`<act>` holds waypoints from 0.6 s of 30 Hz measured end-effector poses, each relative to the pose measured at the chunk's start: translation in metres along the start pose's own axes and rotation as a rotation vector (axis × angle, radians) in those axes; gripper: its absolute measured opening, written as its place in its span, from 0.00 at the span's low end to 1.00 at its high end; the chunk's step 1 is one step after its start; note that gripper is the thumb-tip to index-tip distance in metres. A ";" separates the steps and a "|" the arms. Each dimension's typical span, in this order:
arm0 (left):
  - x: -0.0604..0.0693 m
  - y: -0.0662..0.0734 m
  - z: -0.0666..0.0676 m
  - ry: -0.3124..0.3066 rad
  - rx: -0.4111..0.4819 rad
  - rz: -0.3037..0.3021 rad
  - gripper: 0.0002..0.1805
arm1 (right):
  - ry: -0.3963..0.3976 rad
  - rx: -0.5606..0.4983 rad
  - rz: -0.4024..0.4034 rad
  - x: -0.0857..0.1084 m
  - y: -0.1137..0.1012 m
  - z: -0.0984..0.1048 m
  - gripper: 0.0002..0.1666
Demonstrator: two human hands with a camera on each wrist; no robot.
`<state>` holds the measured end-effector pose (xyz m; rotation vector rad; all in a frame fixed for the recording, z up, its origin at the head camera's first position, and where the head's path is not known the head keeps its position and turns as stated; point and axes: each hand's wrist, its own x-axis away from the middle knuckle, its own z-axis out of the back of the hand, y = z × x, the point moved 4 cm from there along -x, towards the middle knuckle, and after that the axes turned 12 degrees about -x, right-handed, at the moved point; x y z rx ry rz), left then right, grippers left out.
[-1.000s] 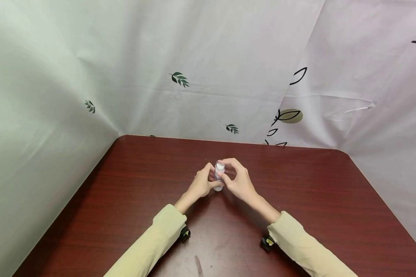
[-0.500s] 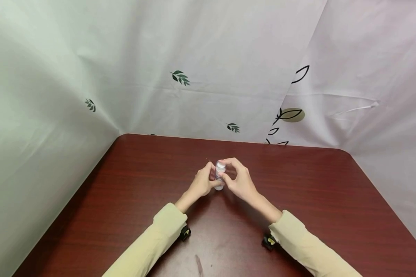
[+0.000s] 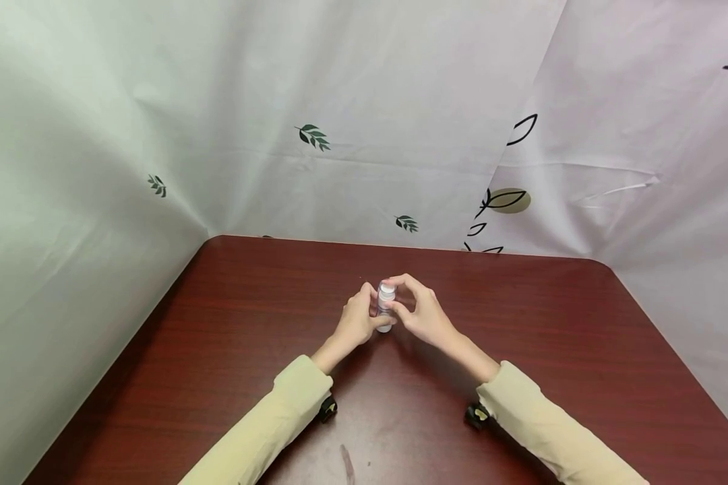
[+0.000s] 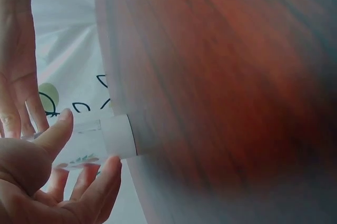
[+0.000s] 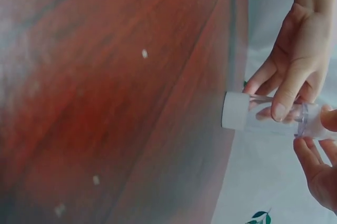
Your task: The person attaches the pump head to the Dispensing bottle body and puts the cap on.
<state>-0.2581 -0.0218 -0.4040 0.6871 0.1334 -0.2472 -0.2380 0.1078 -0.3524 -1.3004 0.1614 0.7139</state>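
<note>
A small clear bottle [image 3: 386, 294] with a white base stands upright, or nearly so, on the table, around the middle of the head view. My left hand [image 3: 354, 320] grips its clear body, thumb on the near side and fingers on the far side. My right hand [image 3: 427, 318] pinches the top between thumb and fingers; a white part shows there inside a clear cover. In the left wrist view, the bottle's white base [image 4: 119, 135] points toward the tabletop. The right wrist view shows the clear body [image 5: 268, 119] between both hands, with the top partly hidden by the right fingers.
The dark red-brown wooden table [image 3: 249, 289] has rounded far corners. A pale sheet [image 3: 364, 101] with leaf prints hangs behind and along both sides. Dark wrist devices [image 3: 476, 415] sit beneath the sleeve cuffs. A smudge [image 3: 347, 465] marks the near tabletop.
My hands keep their hold on the bottle. The right wrist and forearm have shifted slightly to the right, and the left wrist slightly rightward too. The bottle stays almost in place.
</note>
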 end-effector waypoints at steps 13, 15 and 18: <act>0.002 0.002 -0.002 0.034 -0.040 0.030 0.26 | -0.065 0.059 0.002 -0.003 0.037 0.003 0.21; 0.002 0.001 -0.002 0.033 -0.048 0.033 0.26 | -0.077 0.045 -0.011 -0.002 0.037 0.002 0.22; 0.003 -0.001 -0.002 0.023 -0.059 0.035 0.26 | -0.102 0.024 -0.014 -0.002 0.037 0.002 0.24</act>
